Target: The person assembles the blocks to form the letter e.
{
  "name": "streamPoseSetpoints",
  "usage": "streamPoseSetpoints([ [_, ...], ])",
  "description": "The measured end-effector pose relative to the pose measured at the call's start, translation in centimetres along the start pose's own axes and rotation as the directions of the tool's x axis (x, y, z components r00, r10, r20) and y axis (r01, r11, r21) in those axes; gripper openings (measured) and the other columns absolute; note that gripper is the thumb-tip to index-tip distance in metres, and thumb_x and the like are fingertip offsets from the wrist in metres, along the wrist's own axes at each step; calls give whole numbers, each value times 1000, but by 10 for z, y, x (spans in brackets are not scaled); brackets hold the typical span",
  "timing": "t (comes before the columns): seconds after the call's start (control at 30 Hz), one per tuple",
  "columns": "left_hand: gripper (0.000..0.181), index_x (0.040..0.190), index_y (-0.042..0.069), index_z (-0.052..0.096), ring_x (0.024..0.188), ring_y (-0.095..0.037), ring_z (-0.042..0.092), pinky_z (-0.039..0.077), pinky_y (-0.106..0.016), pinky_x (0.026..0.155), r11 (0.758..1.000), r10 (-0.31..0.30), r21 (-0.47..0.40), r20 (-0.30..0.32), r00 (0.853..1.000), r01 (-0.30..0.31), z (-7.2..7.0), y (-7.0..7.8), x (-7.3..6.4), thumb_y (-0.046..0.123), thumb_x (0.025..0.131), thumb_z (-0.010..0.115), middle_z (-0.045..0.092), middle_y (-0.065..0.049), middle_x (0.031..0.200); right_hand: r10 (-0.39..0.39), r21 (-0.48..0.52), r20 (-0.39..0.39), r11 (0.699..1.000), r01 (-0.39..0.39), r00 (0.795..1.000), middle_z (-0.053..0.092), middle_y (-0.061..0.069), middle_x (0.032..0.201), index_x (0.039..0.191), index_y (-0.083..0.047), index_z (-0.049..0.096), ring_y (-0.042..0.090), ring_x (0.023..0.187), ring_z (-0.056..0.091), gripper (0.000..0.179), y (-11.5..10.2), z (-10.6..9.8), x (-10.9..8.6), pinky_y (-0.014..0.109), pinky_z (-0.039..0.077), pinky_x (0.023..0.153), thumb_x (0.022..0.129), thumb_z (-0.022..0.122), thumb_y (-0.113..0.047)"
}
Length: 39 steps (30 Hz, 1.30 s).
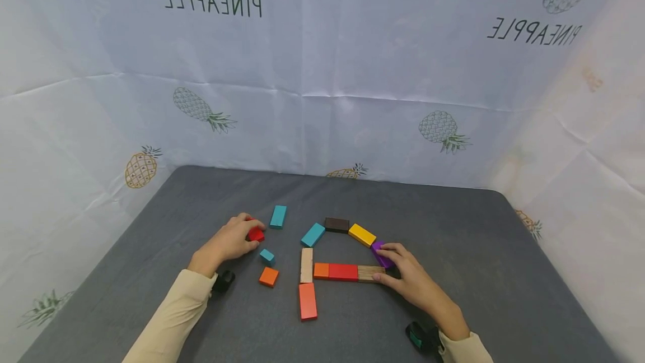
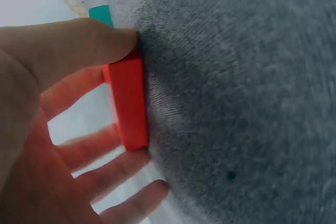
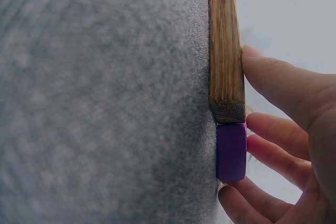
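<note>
My left hand (image 1: 228, 243) holds a red block (image 1: 256, 234) at the left of the table. In the left wrist view, the thumb lies at one end of this red block (image 2: 128, 103), with fingers along its far side and other end. At the right, my right hand (image 1: 412, 280) rests over the end of a block outline. Its thumb touches a brown wood-grain block (image 3: 226, 51), and its loosely bent fingers touch a purple block (image 3: 231, 153). These two blocks meet end to side, with one fingertip at the purple block's outer end.
The outline continues with yellow (image 1: 361, 234), dark brown (image 1: 337, 225), teal (image 1: 313, 235), pale wood (image 1: 306, 265), coral (image 1: 308, 302), red (image 1: 343, 272) and orange (image 1: 321, 270) blocks. Loose teal (image 1: 278, 217), small teal (image 1: 267, 257) and orange (image 1: 269, 277) blocks lie left, on the grey table (image 1: 242, 324).
</note>
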<state>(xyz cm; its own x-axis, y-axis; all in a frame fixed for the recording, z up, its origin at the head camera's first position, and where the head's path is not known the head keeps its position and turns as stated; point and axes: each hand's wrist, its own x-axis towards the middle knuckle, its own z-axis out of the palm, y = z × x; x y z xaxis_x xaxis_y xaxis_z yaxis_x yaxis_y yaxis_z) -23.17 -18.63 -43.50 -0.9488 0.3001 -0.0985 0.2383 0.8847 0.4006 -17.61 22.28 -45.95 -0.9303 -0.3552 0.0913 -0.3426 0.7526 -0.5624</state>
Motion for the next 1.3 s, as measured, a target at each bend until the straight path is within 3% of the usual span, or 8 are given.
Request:
streamPoseSetpoints([
  [0.3, 40, 127, 10, 64, 113, -35, 48, 52, -46, 84, 999, -29, -31, 46, 999, 30, -4, 0, -10, 10, 88, 73, 52, -21, 132, -6, -4, 0, 1000, 6, 1000, 54, 12, 135, 131, -2, 61, 34, 125, 52, 53, 0, 0, 1, 55, 45, 103, 89, 74, -31],
  [0.6, 47, 130, 8, 60, 110, -34, 50, 52, -45, 81, 999, -3, -47, -59, 998, 0, -8, 7, -15, 20, 87, 76, 54, -21, 125, -1, 0, 5, 1000, 1, 1000, 53, 12, 135, 132, -3, 61, 34, 126, 52, 54, -1, -1, 0, 55, 45, 103, 89, 74, -32],
  [0.97, 48, 128, 12, 64, 105, -28, 53, 53, -42, 81, 997, 77, -12, -163, 984, -80, -10, 52, -33, 27, 85, 79, 57, -14, 121, 18, -11, 9, 1000, -18, 1000, 53, 11, 136, 132, -3, 61, 34, 126, 51, 54, -1, -1, 1, 56, 44, 104, 89, 73, -35],
  [1.17, 46, 125, 17, 66, 104, -23, 52, 52, -40, 81, 993, 111, -22, -144, 983, -116, -1, 73, -41, 28, 82, 81, 57, -8, 119, 12, -13, 5, 1000, -12, 1000, 53, 12, 136, 132, -3, 61, 34, 126, 52, 54, -1, -1, 2, 56, 44, 104, 89, 74, -34],
  [1.3, 45, 122, 17, 68, 97, -17, 51, 51, -35, 77, 985, 171, -5, -130, 977, -173, 5, 83, -46, 27, 80, 83, 58, -4, 114, 10, -14, 4, 1000, -10, 1000, 53, 12, 136, 132, -3, 61, 34, 126, 52, 54, 0, -1, 2, 56, 44, 104, 89, 74, -33],
])
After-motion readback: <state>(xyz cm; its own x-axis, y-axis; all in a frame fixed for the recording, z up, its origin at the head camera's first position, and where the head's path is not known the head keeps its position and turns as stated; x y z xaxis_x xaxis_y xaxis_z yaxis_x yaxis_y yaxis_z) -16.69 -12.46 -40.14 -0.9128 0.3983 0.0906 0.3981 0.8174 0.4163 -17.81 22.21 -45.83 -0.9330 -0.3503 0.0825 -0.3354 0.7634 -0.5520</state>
